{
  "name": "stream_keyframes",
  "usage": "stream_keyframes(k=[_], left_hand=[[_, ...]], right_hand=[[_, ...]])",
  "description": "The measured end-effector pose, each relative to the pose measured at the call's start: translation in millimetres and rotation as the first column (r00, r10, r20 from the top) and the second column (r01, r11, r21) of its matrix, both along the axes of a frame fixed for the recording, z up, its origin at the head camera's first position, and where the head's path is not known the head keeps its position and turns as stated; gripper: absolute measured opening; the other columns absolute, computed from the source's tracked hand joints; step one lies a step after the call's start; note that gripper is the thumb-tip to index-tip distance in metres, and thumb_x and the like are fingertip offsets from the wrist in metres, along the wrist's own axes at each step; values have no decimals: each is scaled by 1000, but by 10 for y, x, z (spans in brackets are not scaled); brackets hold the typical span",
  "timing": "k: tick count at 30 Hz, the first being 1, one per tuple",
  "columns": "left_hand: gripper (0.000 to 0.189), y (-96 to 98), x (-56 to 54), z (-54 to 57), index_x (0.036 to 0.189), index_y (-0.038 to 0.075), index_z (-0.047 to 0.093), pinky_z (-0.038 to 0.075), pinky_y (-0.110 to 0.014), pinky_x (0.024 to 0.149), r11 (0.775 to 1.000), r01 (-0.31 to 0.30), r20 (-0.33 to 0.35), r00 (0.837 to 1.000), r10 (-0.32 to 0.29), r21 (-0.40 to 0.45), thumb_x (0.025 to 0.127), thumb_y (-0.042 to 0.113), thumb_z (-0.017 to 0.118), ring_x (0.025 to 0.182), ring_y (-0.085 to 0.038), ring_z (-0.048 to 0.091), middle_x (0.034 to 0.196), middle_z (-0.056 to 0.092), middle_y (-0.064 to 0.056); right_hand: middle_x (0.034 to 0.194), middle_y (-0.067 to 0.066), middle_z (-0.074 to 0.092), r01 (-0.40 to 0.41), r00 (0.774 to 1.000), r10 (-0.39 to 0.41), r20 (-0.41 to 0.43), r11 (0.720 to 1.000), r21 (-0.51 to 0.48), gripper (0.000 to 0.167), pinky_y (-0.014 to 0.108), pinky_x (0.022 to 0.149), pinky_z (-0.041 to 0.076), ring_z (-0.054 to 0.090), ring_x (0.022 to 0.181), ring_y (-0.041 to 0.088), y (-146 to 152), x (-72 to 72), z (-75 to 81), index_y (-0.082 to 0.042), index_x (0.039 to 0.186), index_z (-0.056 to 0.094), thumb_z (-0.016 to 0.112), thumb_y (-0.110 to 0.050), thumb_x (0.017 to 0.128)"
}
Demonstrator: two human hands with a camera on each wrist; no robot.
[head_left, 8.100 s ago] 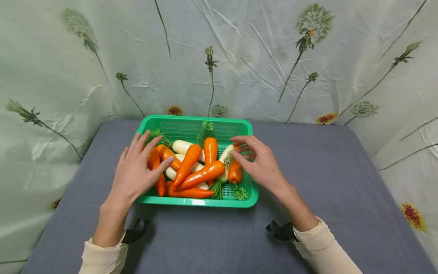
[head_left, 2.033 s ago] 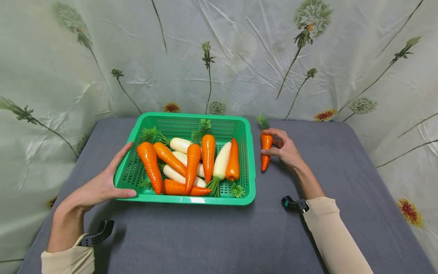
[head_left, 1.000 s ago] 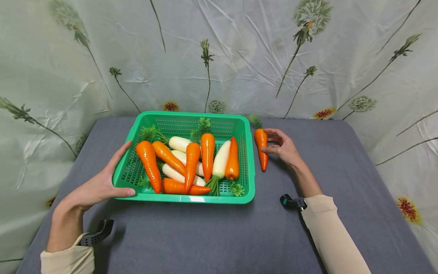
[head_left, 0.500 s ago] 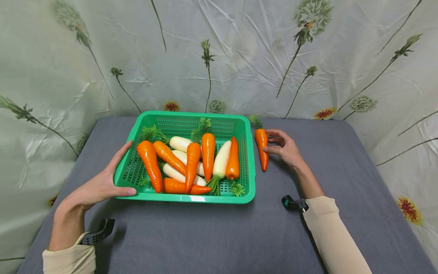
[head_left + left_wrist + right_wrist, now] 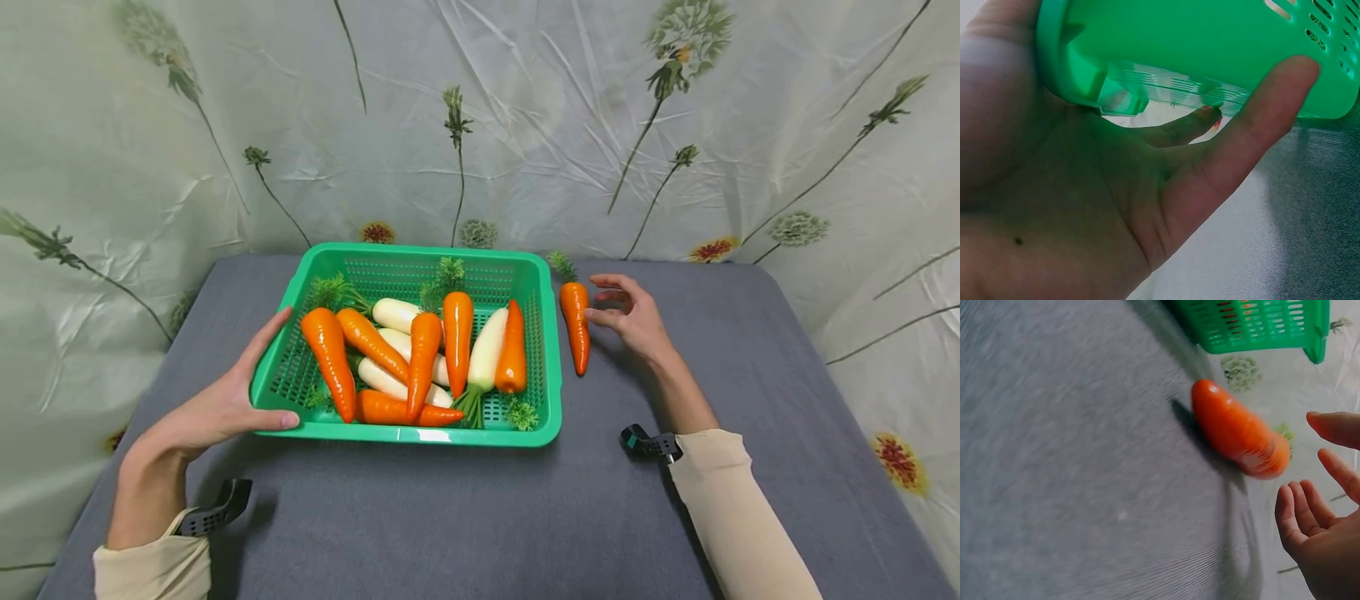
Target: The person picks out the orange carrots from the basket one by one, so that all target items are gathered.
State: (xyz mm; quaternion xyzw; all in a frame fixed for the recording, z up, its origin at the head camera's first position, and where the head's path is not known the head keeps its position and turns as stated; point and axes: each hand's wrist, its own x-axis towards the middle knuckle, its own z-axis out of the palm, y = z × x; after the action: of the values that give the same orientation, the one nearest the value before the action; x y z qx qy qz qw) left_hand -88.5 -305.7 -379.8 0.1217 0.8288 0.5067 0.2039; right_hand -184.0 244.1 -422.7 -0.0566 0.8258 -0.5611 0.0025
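Observation:
My left hand (image 5: 217,408) grips the left end of a green plastic basket (image 5: 480,435), thumb over the front rim and fingers along the outer side wall. In the left wrist view the fingers (image 5: 1235,150) lie against the green wall. Inside the basket are several orange carrots (image 5: 327,362) and white radishes (image 5: 487,350), some with green tops. One carrot (image 5: 576,329) lies on the table just right of the basket, its leafy top toward the back. My right hand (image 5: 630,317) is beside it, fingers loosely bent; the right wrist view shows a gap between fingers and carrot (image 5: 1235,428).
A grey cloth (image 5: 450,517) covers the table under the basket. Behind it hangs a pale curtain (image 5: 525,125) printed with flowers. Black straps (image 5: 648,444) sit at both wrists, by the beige sleeves.
Since the first frame a carrot has come to the table, right of the basket, and my left hand has taken the basket's left end. Just now my right hand has let go of that carrot.

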Motion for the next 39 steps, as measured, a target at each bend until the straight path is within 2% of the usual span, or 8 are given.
stream_keyframes(k=[7, 11, 14, 16, 23, 30, 35, 39], left_hand=[[127, 1, -7, -4, 164, 48, -8, 53, -23, 82, 1000, 3, 7, 1000, -3, 7, 85, 2, 80, 108, -6, 57, 160, 17, -21], [127, -1, 0, -10, 164, 47, -8, 53, -23, 82, 1000, 1, 6, 1000, -1, 9, 85, 2, 80, 107, -6, 58, 159, 18, -21], [126, 3, 1, -10, 164, 47, -8, 54, -24, 82, 1000, 2, 8, 1000, -2, 11, 85, 2, 80, 108, -6, 58, 159, 18, -23], [127, 4, 1, -6, 164, 48, -8, 54, -24, 82, 1000, 2, 10, 1000, -2, 6, 85, 3, 80, 108, -6, 58, 159, 18, -23], [127, -3, 5, 0, 164, 48, -8, 52, -21, 83, 1000, -1, 13, 1000, 1, 4, 85, 3, 80, 109, -6, 56, 160, 17, -21], [127, -2, 0, 3, 164, 49, -8, 48, -18, 86, 1000, -1, 4, 1000, 1, -21, 85, 5, 81, 112, -4, 53, 164, 12, -19], [126, -1, -2, 21, 164, 49, -8, 47, -17, 86, 1000, -1, -2, 1000, 1, -29, 85, 5, 81, 112, -4, 53, 164, 12, -20], [127, -6, 5, 21, 164, 48, -8, 51, -21, 83, 1000, 2, 4, 1000, -2, -20, 85, 4, 81, 110, -4, 55, 163, 13, -23]], right_hand=[[146, 15, 52, -1, 999, 0, -47, 1000, -26, 51, 12, 89, 49, 54, 125, 31, -70, 5, 132, 3, 143, 54, 70, -5, 96], [141, 7, 57, -14, 997, 9, -79, 998, -68, 45, 15, 89, 52, 56, 125, 32, -137, 11, 220, -3, 139, 58, 71, -5, 95], [137, -2, 59, -24, 995, 16, -94, 996, -84, 44, 15, 90, 52, 58, 124, 28, -187, 24, 289, -3, 138, 58, 70, -5, 96], [137, -2, 59, -29, 995, 21, -101, 996, -84, 45, 16, 91, 52, 59, 123, 24, -220, 33, 334, -3, 139, 58, 70, -5, 96], [133, -11, 59, -78, 990, 61, -125, 988, -133, 48, 18, 94, 53, 61, 124, 29, -351, 76, 460, 6, 141, 54, 69, -2, 96], [134, -3, 60, -106, 987, 84, -137, 980, -166, 43, 19, 94, 54, 62, 121, 28, -425, 118, 525, -1, 138, 57, 68, -1, 96], [132, -8, 59, -141, 982, 114, -151, 973, -185, 42, 19, 97, 53, 62, 120, 25, -502, 143, 570, 4, 137, 57, 67, 0, 96], [134, 0, 58, -158, 981, 133, -142, 970, -185, 41, 20, 95, 54, 62, 120, 23, -566, 178, 590, 1, 135, 58, 67, -1, 96]])
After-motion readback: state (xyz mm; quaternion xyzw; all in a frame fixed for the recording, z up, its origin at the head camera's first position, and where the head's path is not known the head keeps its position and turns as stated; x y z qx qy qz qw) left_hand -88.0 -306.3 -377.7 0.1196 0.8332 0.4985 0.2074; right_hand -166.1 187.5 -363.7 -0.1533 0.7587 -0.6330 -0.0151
